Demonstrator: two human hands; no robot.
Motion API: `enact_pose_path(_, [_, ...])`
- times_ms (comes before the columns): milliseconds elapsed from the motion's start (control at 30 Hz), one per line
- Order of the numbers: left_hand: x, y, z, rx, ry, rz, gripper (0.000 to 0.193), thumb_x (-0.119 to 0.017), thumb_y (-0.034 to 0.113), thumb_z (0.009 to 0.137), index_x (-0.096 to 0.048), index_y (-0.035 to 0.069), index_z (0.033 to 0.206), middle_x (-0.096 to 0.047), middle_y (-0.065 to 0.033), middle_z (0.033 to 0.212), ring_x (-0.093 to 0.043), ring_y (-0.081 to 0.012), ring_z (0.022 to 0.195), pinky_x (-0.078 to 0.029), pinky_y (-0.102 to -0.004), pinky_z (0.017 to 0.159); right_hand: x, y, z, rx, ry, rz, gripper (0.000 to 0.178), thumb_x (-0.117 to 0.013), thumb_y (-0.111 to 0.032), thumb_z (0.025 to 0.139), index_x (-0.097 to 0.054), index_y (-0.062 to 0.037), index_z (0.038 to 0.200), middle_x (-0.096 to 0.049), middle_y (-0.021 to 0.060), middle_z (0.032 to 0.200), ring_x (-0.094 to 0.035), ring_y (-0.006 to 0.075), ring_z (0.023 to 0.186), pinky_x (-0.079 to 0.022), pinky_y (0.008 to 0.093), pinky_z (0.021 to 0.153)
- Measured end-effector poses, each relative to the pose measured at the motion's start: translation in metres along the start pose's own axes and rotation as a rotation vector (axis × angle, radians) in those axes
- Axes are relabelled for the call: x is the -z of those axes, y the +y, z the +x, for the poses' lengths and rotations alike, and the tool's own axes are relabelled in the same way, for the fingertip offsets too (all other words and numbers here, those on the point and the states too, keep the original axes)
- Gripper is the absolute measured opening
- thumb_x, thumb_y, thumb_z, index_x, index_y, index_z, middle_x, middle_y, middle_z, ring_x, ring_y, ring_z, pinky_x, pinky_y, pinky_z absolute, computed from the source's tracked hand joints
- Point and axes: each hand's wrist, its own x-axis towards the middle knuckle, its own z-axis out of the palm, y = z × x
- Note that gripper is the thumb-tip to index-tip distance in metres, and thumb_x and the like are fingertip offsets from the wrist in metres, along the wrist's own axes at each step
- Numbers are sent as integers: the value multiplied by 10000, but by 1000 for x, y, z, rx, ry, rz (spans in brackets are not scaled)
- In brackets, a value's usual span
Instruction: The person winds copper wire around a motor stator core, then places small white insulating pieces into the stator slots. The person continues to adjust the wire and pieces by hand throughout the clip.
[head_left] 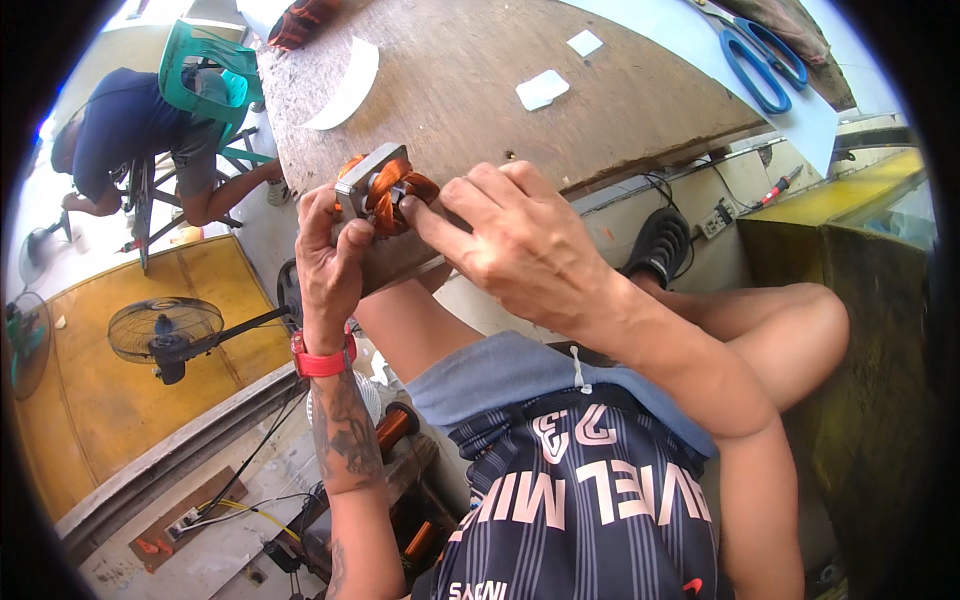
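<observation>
At the near edge of the wooden table, a motor stator [374, 173] with a grey metal core and orange-brown copper windings sits tilted in my grip. My left hand [330, 250] is closed around its left side, thumb in front and fingers behind. From the right, my right hand [515, 235] reaches in with the index fingertip pressed at the winding near the stator's central opening. Its other fingers are curled. Whether a small piece is pinched between those fingers is hidden.
On the wooden table [450, 90] lie white paper pieces [541, 90] and blue-handled scissors [768, 106]. A black fan [165, 328] stands at the left, beyond it a person [135, 120] by a green chair [178, 75]. Copper wire spools [397, 428] sit below my left forearm.
</observation>
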Motion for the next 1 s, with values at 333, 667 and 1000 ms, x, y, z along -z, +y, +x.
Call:
enact_pose_path(333, [8, -8, -1, -34, -55, -52, 634, -744, 517, 1006, -668, 13, 1383, -578, -100, 1356, -579, -211, 1248, -436, -362, 1113, 17, -8, -18, -282, 216, 421, 361, -772, -145, 921, -705, -91, 1271, -737, 55, 925, -698, 222, 923, -493, 380, 908])
enact_pose_path(667, [8, -11, -3, -16, -41, -66, 601, -751, 466, 1010, -665, -5, 1374, -594, -116, 1346, -575, -222, 1258, -435, -361, 1112, -5, -16, 6, -265, 277, 363, 282, -808, -77, 862, -729, -36, 1130, -732, 113, 981, -676, 276, 904, -548, 391, 847])
enact_pose_path(1000, [7, -10, -5, -37, -34, -36, 607, -761, 467, 999, -671, -8, 1367, -608, -117, 1352, -556, -230, 1274, -411, -367, 1126, -6, -17, 15, -247, 198, 299, 259, -796, -101, 851, -725, -10, 1083, -699, 101, 948, -654, 274, 925, -562, 387, 863])
